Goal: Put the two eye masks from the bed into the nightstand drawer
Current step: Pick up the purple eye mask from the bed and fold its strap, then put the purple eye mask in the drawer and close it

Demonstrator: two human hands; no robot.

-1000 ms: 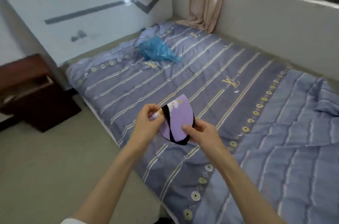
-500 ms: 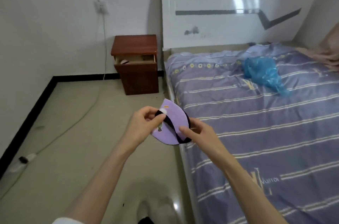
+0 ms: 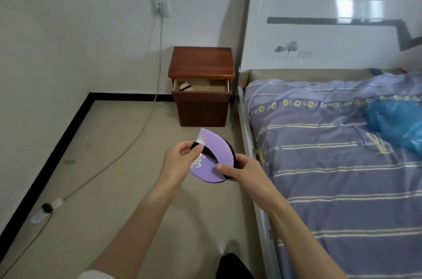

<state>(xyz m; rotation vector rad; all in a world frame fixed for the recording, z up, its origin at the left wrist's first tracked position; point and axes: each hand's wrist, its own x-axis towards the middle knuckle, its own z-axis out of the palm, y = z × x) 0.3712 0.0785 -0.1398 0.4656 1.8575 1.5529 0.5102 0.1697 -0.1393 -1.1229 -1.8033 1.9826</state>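
A folded purple eye mask (image 3: 213, 154) with a black strap is held in both hands over the floor beside the bed. My left hand (image 3: 180, 162) pinches its strap and left edge; my right hand (image 3: 239, 170) grips its right side. Ahead stands the reddish-brown nightstand (image 3: 202, 63) with its top drawer (image 3: 201, 93) pulled open. Inside the drawer, at the left, lies a pink eye mask (image 3: 186, 87), partly hidden by the drawer front.
The bed (image 3: 331, 164) with a striped purple cover runs along the right, a blue plastic bag (image 3: 397, 123) on it. A white headboard (image 3: 331, 27) stands behind. A cable (image 3: 127, 148) crosses the floor to a power strip (image 3: 46, 209) at the left wall.
The view has swung left from the bed toward the nightstand, which is now closer and nearly straight ahead. Both hands still hold the purple mask, now over the floor.
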